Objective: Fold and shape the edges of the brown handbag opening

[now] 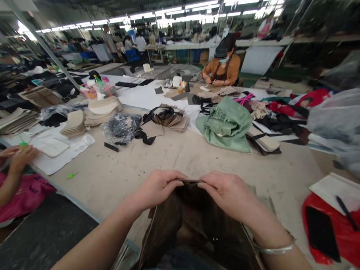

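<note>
A dark brown piece of leather-like material (192, 230) lies in front of me at the near edge of the work table (197, 156). My left hand (156, 189) pinches its top edge from the left, fingers curled over it. My right hand (228, 194), with a silver bangle on the wrist, grips the same top edge from the right. The two hands almost meet at the middle of that edge. The lower part of the piece runs down toward my body and is partly hidden by my forearms.
Stacks of tan cut pieces (85, 118), a green cloth bag (227, 124) and black straps (156, 117) lie across the table. A red bag with a black phone (322, 233) sits at right. A co-worker's hand (20, 156) rests at left; another person (223, 66) sits opposite.
</note>
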Motion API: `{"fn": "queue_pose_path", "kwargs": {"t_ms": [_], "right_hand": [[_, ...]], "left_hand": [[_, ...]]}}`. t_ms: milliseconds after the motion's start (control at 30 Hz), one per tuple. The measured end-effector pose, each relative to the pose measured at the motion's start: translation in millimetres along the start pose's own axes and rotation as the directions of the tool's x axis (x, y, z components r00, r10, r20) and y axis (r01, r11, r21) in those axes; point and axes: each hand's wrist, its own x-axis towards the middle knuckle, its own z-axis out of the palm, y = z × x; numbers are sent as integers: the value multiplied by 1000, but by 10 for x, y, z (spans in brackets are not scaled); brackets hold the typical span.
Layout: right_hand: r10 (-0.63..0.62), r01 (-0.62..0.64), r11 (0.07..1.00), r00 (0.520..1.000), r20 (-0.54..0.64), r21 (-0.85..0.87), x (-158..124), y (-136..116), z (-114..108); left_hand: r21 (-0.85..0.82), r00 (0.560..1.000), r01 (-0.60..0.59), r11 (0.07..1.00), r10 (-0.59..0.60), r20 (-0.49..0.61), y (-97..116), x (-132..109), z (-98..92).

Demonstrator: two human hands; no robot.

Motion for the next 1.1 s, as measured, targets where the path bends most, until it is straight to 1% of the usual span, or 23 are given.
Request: {"fn": "queue_pose_path", "kwargs": {"t_ms": [100,167,267,333,367,433,467,567,667,767,867,967,1100], "right_hand": [[-12,12,1000,1000,1,13,9,81,-19],[-14,14,1000,1000,-3,24,13,114,-27],[-7,7,1000,1000,2,30,14,131,-26],[15,-15,1000,1000,1,14,16,142,-22],[32,-32,999,999,-7,0,17,152,-21],[60,-61,998,998,-26,-20,16,180,-21],[70,-71,997,997,-35,-27,14,194,-21],[87,-90,995,995,-53,-47,0,203,-16],[108,-112,990,993,-56,-83,-5,141,-3],[117,-121,987,992,-43,-110,7,54,7],[125,-130,983,991,-50,-130,20,12,9],[124,-133,982,990,-71,-137,20,17,9],[106,-118,983,991,-85,-144,15,22,11]], "left_hand": [[15,1000,-24,1000,24,17,-10,82,7],[-18,999,-33,999,33,14,-34,128,17],[-125,998,-44,991,37,-53,-64,151,13],[-165,993,-101,981,88,-80,-62,133,-10],[-159,988,-139,977,126,-86,-52,116,-25],[-102,977,-200,974,190,-99,-16,77,-52],[-62,970,-216,974,207,-125,8,57,-57],[44,944,-216,975,220,-248,88,21,-36],[161,917,-213,964,254,-308,170,28,14],[277,920,-194,941,273,-282,241,59,45],[345,930,-152,926,252,-267,279,83,64],[372,933,-127,919,237,-269,276,94,92],[382,939,-127,915,235,-250,248,106,123]]}}
